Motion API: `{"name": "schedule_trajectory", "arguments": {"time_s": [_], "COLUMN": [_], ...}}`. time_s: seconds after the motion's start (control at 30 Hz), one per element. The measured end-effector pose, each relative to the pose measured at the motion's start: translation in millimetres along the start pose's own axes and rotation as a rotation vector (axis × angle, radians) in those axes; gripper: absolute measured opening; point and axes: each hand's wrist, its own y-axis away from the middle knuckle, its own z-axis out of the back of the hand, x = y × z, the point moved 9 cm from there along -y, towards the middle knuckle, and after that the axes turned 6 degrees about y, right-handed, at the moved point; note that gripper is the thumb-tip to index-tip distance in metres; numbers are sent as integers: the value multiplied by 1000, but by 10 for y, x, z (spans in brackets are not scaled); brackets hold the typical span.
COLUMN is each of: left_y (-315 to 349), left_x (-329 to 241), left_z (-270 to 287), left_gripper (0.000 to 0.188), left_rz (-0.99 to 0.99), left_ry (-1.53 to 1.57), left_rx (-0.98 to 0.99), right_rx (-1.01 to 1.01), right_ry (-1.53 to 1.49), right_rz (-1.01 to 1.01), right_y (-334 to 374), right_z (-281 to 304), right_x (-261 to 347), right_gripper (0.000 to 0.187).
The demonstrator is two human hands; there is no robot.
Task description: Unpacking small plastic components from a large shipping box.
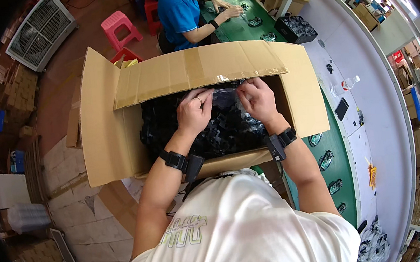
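Observation:
A large open cardboard box (106,134) stands in front of me, filled with many black plastic parts (223,133). Over the parts, near the far flap, a clear plastic bag (225,96) is stretched between my hands. My left hand (195,112) pinches one side of it, with a ring on a finger. The opposite side is gripped by the closed fingers of my right hand (258,99). What lies under the bag is partly hidden by the plastic and the far flap.
A green conveyor belt (345,173) carrying small dark assemblies runs along the right. A co-worker in a blue shirt (177,14) handles parts beyond the box. Pink stool (120,28), black crate (296,29), bottle (349,83) and phone (342,109) stand or lie around.

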Motion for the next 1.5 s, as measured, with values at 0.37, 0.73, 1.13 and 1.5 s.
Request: {"name": "schedule_trajectory", "arguments": {"time_s": [0.37,0.73,1.13,1.5], "left_y": [-3,404,372,362], "left_x": [-384,204,439,460], "left_z": [113,-798,-734,-772], "left_gripper": [5,21,51,39], "left_rz": [-258,489,500,551], "left_ry": [-203,979,760,937], "left_rx": [-78,572,289,270], "right_rx": [-132,-109,164,600], "right_ry": [105,-238,-597,-1393], "right_rz": [83,82,-13,-378], "right_y": [-25,17,153,347], "right_z": [146,12,-453,-908], "right_x": [195,222,102,233], "right_gripper": [11,11,17,94]}}
